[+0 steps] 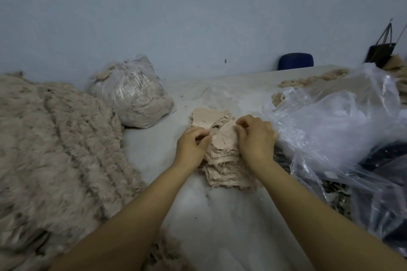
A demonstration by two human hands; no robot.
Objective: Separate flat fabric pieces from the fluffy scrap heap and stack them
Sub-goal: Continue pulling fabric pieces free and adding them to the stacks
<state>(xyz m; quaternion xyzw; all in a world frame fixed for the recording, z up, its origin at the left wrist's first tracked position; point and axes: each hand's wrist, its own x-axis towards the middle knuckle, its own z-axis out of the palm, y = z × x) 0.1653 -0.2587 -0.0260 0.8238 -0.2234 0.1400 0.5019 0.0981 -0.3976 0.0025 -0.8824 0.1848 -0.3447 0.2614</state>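
A plain textile sorting workroom. A long pale worktop (220, 215) stands against a bare, scuffed blue-grey wall (198, 17). A big heap of fluffy beige scraps (55, 138) covers its left side, beside a tied clear bag of scraps (132, 97). Loose clear plastic bags (334, 121) lie right. A blue chair back (296, 61) shows behind.
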